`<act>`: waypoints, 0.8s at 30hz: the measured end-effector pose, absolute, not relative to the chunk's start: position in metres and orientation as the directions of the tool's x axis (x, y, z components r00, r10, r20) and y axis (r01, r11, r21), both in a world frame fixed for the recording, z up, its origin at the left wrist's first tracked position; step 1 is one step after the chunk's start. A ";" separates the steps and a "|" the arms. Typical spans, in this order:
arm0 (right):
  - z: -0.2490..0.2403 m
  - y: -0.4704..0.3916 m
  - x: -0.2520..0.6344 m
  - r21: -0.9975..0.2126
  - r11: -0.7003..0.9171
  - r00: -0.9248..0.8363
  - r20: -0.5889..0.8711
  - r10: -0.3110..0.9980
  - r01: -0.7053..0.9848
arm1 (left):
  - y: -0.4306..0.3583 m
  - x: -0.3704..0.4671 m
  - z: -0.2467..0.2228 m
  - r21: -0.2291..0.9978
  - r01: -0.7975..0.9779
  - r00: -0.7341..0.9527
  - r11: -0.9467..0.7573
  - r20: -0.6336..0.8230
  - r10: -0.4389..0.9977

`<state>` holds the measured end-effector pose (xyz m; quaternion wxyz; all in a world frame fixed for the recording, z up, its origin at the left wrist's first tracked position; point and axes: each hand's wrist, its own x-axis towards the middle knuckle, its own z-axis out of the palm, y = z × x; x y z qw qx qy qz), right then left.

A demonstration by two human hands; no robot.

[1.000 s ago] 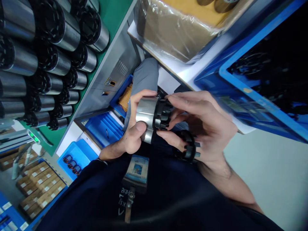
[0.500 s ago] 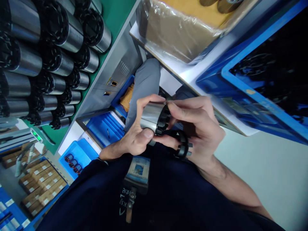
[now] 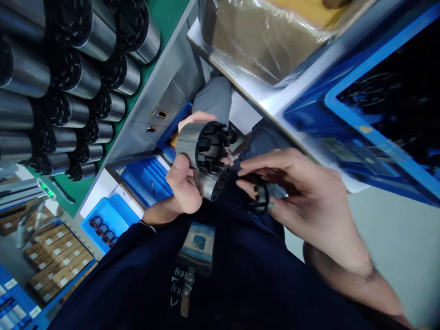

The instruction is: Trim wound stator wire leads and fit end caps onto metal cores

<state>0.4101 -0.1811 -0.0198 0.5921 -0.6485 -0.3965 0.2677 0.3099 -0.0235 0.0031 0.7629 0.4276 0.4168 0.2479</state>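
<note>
My left hand [image 3: 184, 185] is closed around two metal cylinders held side by side. The upper metal cylinder [image 3: 187, 143] has a black toothed plastic end piece [image 3: 211, 146] in its open end, facing right. Below it, the lower metal cylinder [image 3: 205, 184] shows a dark slotted end, partly covered by my left thumb and the upper one. My right hand [image 3: 305, 192] is a short way to the right, apart from both cylinders. Its fingers are closed on a black toothed plastic ring [image 3: 263, 195], slightly blurred.
Rows of similar cylinders [image 3: 77, 80] stand on a green table [image 3: 172, 27] at left. A blue bin [image 3: 120, 213] below holds several small wound parts. A plastic-lined carton [image 3: 254, 43] sits on a white shelf; a blue crate [image 3: 330, 103] of dark parts is at right.
My right hand has drawn away to the right from the cylinder, keeping the black ring. My left hand has moved left and turned the cylinders, so their black ends show more.
</note>
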 end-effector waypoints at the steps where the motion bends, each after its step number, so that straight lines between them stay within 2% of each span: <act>1: -0.019 -0.180 0.406 -0.988 0.024 0.576 0.110 0.810 0.155 | -0.027 0.313 0.000 0.872 -0.045 0.512 0.487 -0.398 0.761; 4: -0.019 -0.173 0.391 -0.994 0.045 0.725 0.102 0.681 0.098 | -0.035 0.316 -0.012 0.918 -0.136 0.420 0.372 -0.287 0.861; 8: -0.026 -0.151 0.378 -0.966 0.124 0.813 0.259 0.521 0.228 | -0.034 0.311 -0.021 0.929 -0.220 0.366 0.298 -0.205 0.908; 12: -0.037 -0.134 0.375 -0.934 0.174 0.755 0.355 0.551 0.312 | -0.026 0.305 -0.024 0.905 -0.257 0.399 0.338 -0.219 0.890; 16: -0.046 -0.138 0.374 -0.932 0.232 0.692 0.363 0.624 0.280 | -0.019 0.304 -0.023 0.882 -0.333 0.438 0.334 -0.169 0.883; 20: -0.049 -0.146 0.371 -0.940 0.222 0.639 0.338 0.691 0.258 | -0.014 0.301 -0.018 0.922 -0.231 0.444 0.310 -0.184 0.877; 24: -0.048 -0.143 0.367 -0.948 0.184 0.669 0.314 0.673 0.260 | -0.013 0.298 -0.013 0.944 -0.137 0.383 0.299 -0.228 0.895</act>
